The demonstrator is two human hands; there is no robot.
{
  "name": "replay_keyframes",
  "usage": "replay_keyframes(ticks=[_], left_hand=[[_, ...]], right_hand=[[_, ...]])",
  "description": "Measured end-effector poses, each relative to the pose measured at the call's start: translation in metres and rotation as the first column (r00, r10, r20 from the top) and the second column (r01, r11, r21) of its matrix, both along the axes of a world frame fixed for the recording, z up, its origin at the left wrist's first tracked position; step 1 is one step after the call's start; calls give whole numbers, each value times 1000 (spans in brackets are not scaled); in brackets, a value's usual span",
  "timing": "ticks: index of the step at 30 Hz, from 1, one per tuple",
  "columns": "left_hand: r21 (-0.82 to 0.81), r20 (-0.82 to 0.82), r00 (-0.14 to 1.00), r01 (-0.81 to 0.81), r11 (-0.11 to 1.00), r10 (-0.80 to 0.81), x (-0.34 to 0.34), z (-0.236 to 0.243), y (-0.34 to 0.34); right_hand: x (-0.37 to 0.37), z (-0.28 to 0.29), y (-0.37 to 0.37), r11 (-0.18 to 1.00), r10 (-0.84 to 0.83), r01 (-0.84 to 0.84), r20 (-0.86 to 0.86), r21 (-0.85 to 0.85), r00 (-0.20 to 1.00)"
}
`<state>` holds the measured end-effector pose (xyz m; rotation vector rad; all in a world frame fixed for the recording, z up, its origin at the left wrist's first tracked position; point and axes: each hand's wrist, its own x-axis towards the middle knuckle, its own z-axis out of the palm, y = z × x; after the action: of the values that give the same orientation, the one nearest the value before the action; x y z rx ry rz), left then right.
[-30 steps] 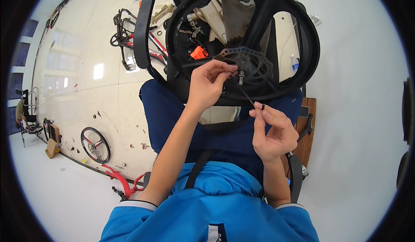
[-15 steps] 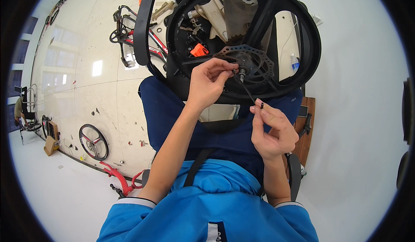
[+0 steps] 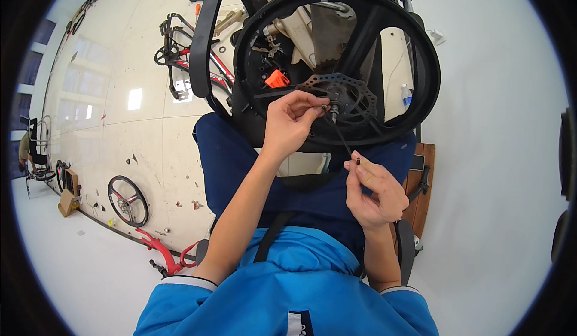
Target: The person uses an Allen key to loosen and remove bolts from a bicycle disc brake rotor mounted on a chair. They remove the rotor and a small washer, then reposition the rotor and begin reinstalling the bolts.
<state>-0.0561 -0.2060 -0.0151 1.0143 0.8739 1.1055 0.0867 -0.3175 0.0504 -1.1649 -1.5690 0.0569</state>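
Observation:
A black spoked bicycle wheel (image 3: 430,54) lies in front of me on a chair, its drilled brake disc (image 3: 318,80) facing up. From the hub an axle end (image 3: 334,116) points toward me. My left hand (image 3: 290,121) is closed in a pinch just left of that axle, a small dark piece at its fingertips; its kind is too small to tell. A thin dark rod (image 3: 343,139) runs from near those fingertips down to my right hand (image 3: 377,192). There, thumb and fingers pinch the rod's lower end, where a short dark tip sticks out, like a hex key's.
Metal parts and an orange object (image 3: 277,79) lie on the chair beneath the wheel. A black armrest (image 3: 205,42) rises at the left. On the floor are a bicycle frame (image 3: 180,54), another wheel (image 3: 128,201) and a red frame part (image 3: 162,253). A bottle (image 3: 407,96) stands right.
Both hands keep their pinch. My right hand has moved slightly down and left with the rod's end. The wheel appears a little lower and further left in view.

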Motion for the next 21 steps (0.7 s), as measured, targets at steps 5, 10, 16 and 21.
replay_keyframes(ticks=[5,10,16,21], left_hand=[[-10,2,1000,1,1000,-1,-1,0,0],[6,-1,1000,-21,1000,21,1,-2,-2],[33,38,997,-68,997,66,4,-13,-7],[-6,100,989,-112,994,112,6,-15,-9]], right_hand=[[-3,-1,0,1000,17,-17,51,16,999],[-12,4,4,990,138,-141,101,27,985],[-15,-12,8,979,169,-163,46,-120,984],[-16,-39,10,969,178,-176,-5,-171,984]])
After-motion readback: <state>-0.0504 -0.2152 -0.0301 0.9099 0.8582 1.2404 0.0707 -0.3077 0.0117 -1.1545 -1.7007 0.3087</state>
